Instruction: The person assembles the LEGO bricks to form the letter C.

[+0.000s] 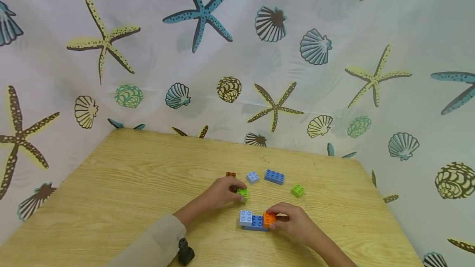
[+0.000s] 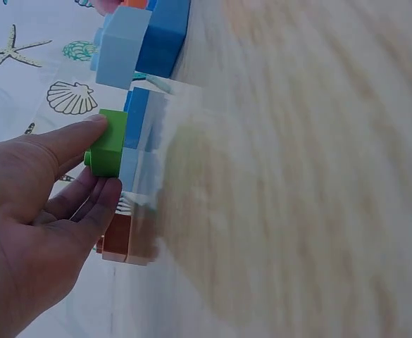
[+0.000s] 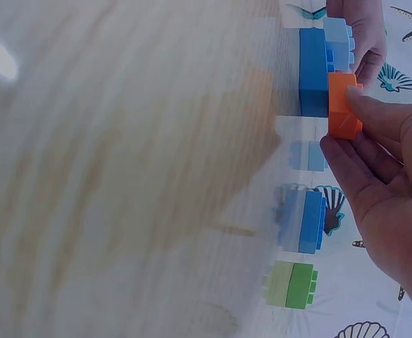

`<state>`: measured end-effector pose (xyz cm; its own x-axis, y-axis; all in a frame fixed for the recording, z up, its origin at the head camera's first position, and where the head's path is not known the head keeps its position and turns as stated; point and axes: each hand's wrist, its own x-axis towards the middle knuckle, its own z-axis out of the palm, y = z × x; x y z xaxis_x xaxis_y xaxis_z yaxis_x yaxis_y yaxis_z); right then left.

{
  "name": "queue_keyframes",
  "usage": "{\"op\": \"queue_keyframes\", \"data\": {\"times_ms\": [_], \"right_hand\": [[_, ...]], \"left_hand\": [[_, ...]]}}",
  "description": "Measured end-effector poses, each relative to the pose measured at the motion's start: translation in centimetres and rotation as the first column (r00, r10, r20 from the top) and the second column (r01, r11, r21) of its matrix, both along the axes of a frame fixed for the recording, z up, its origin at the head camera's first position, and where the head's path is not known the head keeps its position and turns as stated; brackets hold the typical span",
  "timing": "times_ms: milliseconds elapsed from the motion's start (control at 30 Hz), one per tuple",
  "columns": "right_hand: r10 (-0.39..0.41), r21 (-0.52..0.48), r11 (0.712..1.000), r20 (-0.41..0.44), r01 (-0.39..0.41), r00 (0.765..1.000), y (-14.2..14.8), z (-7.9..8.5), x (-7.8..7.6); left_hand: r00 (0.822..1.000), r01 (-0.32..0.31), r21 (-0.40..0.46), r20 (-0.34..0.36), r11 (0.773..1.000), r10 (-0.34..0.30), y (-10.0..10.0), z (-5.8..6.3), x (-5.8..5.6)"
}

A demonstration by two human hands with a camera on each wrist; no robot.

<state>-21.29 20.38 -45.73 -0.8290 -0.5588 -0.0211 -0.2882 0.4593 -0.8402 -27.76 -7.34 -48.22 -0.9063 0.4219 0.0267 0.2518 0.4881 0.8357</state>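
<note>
My left hand (image 1: pixel 221 193) pinches a bright green toy brick (image 1: pixel 242 194) between thumb and fingers; in the left wrist view the brick (image 2: pixel 108 144) shows from the side. Nearer to me lies a long blue brick (image 1: pixel 257 221), a light blue brick (image 1: pixel 245 216) seated on its left end. At its right end my right hand (image 1: pixel 295 222) grips an orange brick (image 1: pixel 269 219) by its sides. The right wrist view has the orange brick (image 3: pixel 342 105) level with the light blue one, overhanging the blue brick's end.
Behind the hands sit a red-brown brick (image 1: pixel 231 174), a second light blue brick (image 1: pixel 252 177), another long blue brick (image 1: pixel 274 176) and a second green brick (image 1: pixel 297 190). A small black object (image 1: pixel 184 252) is by my left sleeve. A patterned curtain (image 1: pixel 208 106) hangs behind the wooden table (image 1: pixel 111 201).
</note>
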Motion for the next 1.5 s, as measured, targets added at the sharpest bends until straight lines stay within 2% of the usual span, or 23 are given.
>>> {"op": "queue_keyframes", "data": {"times_ms": [233,833,1100,1267,1500], "right_hand": [[0.002,-0.015,1.0,0.018,-0.002,1.0,0.1,0.0,-0.1],[0.002,0.018,1.0,-0.002,-0.002,1.0,-0.2,-0.2,-0.3],[0.008,0.014,1.0,0.003,-0.009,1.0,-0.3,0.1,-0.3],[0.017,0.016,1.0,-0.009,-0.017,1.0,-0.3,0.3,-0.3],[0.008,0.035,0.999,0.0,-0.008,1.0,-0.2,-0.1,-0.4]], "left_hand": [[1.0,0.014,0.035,-0.019,0.999,-0.013,-0.4,0.7,1.1],[0.998,0.07,0.082,0.001,0.994,-0.07,-0.8,2.3,4.3],[0.996,0.09,0.048,-0.024,0.995,-0.088,-0.3,2.6,4.9],[0.995,0.097,0.051,-0.012,0.994,-0.097,-0.3,2.6,5.2],[0.994,0.111,0.047,0.0,0.993,-0.111,0.0,2.6,5.6]]}}
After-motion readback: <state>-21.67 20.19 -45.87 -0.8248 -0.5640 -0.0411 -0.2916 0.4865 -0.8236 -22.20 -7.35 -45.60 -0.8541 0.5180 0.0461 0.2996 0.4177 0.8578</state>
